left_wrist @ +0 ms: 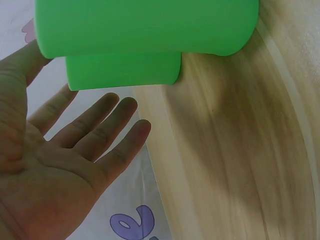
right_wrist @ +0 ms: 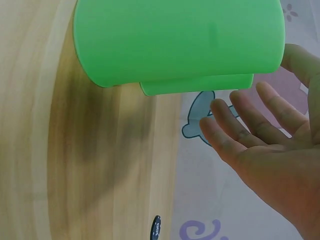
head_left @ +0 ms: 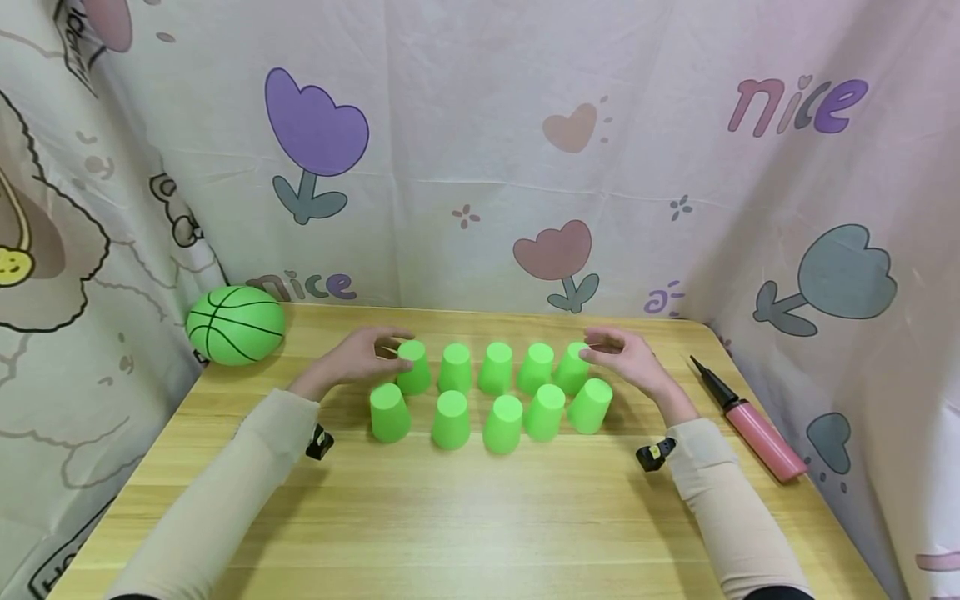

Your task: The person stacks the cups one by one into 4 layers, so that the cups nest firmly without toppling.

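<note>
Ten green cups stand upside down in two rows on the table (head_left: 480, 517). The left hand (head_left: 360, 357) touches the far-left back cup (head_left: 413, 367), fingers spread. The right hand (head_left: 626, 358), also spread, touches the far-right back cup (head_left: 573, 367).

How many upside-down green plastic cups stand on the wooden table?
10. Back row of five. Front row of five. None seems hidden.
</note>
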Motion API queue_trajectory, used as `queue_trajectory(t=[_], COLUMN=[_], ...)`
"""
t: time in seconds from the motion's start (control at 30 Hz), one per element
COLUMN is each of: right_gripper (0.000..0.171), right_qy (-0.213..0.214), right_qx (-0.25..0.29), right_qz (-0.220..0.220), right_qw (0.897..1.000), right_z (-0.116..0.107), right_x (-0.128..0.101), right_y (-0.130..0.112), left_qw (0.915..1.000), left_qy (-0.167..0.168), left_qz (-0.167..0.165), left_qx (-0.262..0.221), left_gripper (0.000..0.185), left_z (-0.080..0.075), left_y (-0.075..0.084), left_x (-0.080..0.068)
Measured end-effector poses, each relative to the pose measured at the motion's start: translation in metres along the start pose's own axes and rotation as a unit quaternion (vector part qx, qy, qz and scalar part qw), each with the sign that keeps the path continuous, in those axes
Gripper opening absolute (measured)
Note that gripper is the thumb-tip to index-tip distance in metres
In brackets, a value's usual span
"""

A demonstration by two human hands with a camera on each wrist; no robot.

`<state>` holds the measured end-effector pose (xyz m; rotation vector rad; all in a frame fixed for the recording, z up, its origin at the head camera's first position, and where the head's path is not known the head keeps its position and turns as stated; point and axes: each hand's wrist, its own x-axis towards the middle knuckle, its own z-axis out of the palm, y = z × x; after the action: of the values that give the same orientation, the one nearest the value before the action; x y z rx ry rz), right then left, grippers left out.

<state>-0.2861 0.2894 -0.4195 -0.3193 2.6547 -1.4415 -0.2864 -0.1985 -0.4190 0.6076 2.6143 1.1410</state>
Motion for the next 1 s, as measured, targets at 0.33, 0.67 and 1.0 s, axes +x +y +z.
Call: queue_trajectory(t=[0.33, 0.67, 1.0], right_gripper=[0.068, 0.065, 0.062], right_qy=[-0.017, -0.017, -0.017], right_qx=[-0.016, -0.025, -0.029], right_qz=[-0.002, -0.003, -0.01], right_qw=[1.0, 1.0, 0.999], right_z=[0.003, 0.004, 0.007], right_x=[0.001, 0.0, 0.0], right_y=[0.005, 0.006, 0.005], left_qw=[0.9999, 0.9996, 0.9987], left_qy=[0.004, 0.016, 0.049], left_qz=[0.004, -0.001, -0.003], left_qx=[0.009, 0.022, 0.014], left_gripper=[0.064, 0.058, 0.058], left_z=[0.002, -0.001, -0.018], left_y=[0.001, 0.003, 0.023], left_x=[0.003, 0.006, 0.02])
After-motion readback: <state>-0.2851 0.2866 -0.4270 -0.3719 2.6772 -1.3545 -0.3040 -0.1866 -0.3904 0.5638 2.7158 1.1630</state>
